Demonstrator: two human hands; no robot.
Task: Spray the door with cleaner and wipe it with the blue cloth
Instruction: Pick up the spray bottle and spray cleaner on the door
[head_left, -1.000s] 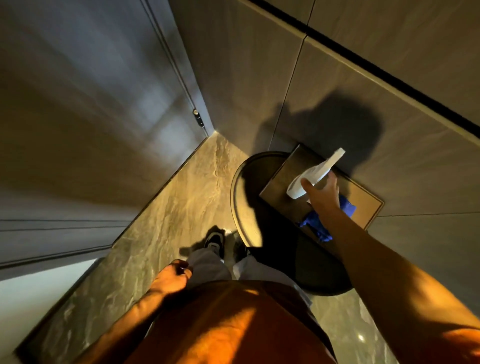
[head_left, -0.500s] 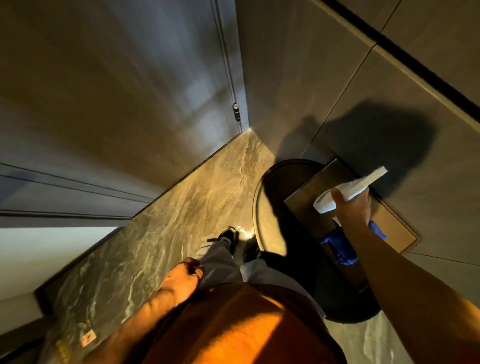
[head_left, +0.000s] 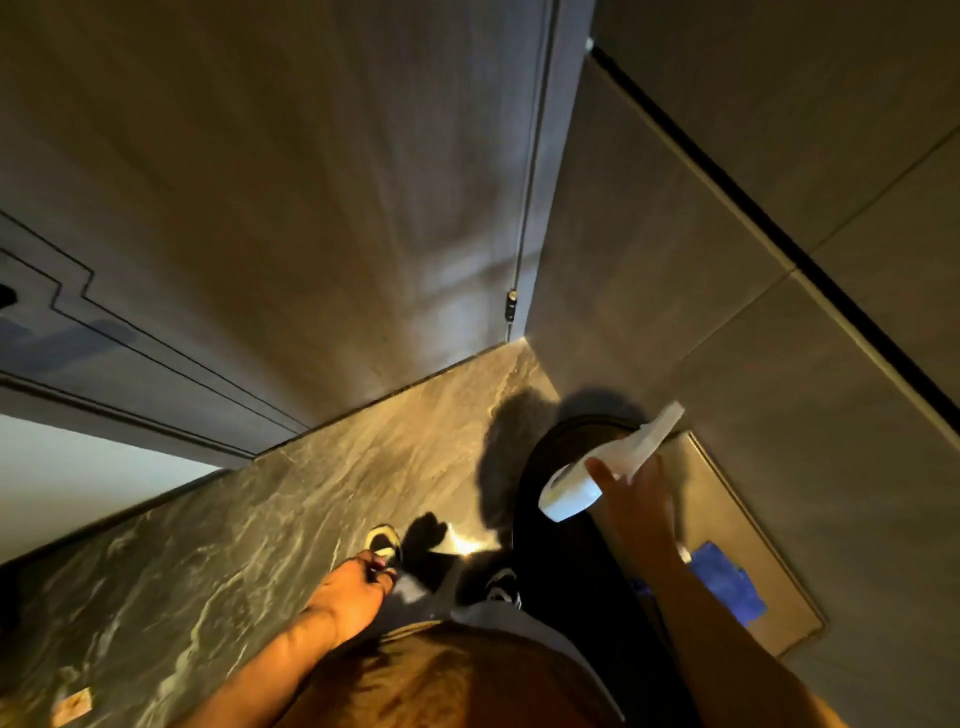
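Observation:
My right hand (head_left: 631, 496) grips a white spray bottle (head_left: 608, 467) by its neck, lifted above the round dark table (head_left: 540, 467), nozzle pointing up and right. The blue cloth (head_left: 727, 582) lies crumpled on a brown rectangular tray (head_left: 727, 499) on that table, below and right of my hand, partly hidden by my forearm. The grey-brown door (head_left: 311, 208) fills the left and centre, hinged at the corner, with a small hinge (head_left: 511, 306). My left hand (head_left: 353, 587) hangs by my thigh with fingers loosely curled, holding nothing.
A tiled wall (head_left: 727, 260) with a dark groove runs on the right. The marble floor (head_left: 260, 519) lies between door and table. My shoes (head_left: 384, 540) stand close to the table's base. A small label (head_left: 72, 706) lies on the floor at lower left.
My right hand has lifted the spray bottle off the tray, leaving the blue cloth there. The view has swung left, bringing more of the door into sight.

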